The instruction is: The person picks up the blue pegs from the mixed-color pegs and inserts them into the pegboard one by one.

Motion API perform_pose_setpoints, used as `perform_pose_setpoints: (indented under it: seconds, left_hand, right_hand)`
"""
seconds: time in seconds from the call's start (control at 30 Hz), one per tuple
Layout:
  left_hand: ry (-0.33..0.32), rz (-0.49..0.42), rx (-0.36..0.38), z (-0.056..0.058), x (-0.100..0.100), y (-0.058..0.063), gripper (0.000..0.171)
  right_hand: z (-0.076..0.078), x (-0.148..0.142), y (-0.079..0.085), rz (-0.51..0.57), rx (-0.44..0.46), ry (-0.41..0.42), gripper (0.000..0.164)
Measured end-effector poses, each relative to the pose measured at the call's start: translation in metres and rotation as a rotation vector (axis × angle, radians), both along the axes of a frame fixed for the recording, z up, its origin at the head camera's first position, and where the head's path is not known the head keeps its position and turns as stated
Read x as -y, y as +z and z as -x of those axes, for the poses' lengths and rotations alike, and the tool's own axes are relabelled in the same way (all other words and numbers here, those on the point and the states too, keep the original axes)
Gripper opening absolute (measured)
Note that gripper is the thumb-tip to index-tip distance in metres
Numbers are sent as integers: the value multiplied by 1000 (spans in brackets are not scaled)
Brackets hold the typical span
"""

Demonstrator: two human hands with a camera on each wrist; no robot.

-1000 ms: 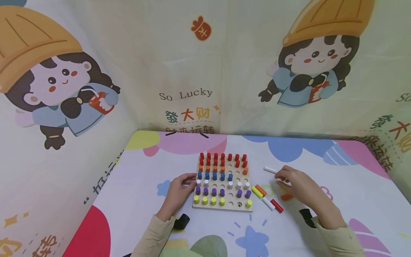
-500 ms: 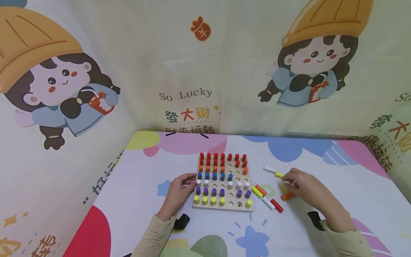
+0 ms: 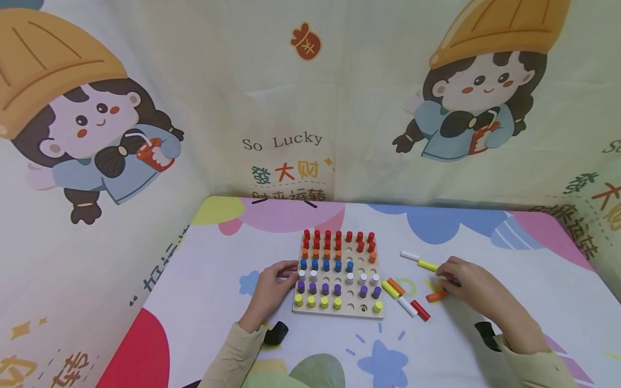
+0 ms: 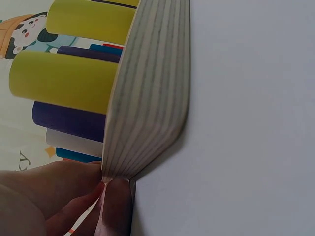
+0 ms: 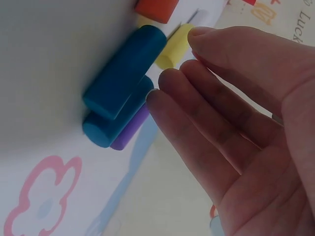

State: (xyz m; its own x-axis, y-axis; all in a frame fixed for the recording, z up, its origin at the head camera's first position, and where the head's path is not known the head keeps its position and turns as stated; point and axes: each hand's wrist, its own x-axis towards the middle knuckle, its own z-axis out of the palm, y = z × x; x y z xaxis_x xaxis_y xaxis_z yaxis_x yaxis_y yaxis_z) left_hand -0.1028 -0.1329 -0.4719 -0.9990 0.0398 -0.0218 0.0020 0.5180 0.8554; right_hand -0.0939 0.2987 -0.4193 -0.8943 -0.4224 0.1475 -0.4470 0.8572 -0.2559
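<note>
A wooden pegboard [image 3: 342, 310] bears rows of red, orange, blue, white, purple and yellow pegs, with some bare holes toward its right side. My left hand [image 3: 271, 285] grips the board's left edge; in the left wrist view the thumb [image 4: 64, 184] and a finger meet at its rim. Right of the board, my right hand [image 3: 466, 280] hovers low, thumb and fingers apart and nothing between them. Its thumb tip overlaps a loose yellow peg [image 5: 174, 46] in the right wrist view. Two blue pegs [image 5: 125, 71] and a purple peg [image 5: 131, 129] lie by its fingertips.
A loose white peg [image 3: 409, 255] lies end to end with the yellow one. Beside the board is a cluster of yellow, orange, white and red pegs [image 3: 420, 310]. A single orange peg [image 3: 436, 296] lies below my right hand. Printed cloth walls [image 3: 368, 161] rise behind the table.
My right hand has drawn back to the right from the white peg, uncovering the yellow peg in line with it. My left hand stays at the board's edge.
</note>
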Motion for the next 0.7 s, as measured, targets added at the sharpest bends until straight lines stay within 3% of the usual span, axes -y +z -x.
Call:
perform_pose_setpoints:
  seconds: [0.5,0.7]
  left_hand:
    - [-1,2,5,0,0,0,29]
    - [1,0,3,1,0,0,29]
  right_hand:
    - [-4,-7,-8,20,-16,7,21]
    - [-3,-8,-10,13,72,-12,18]
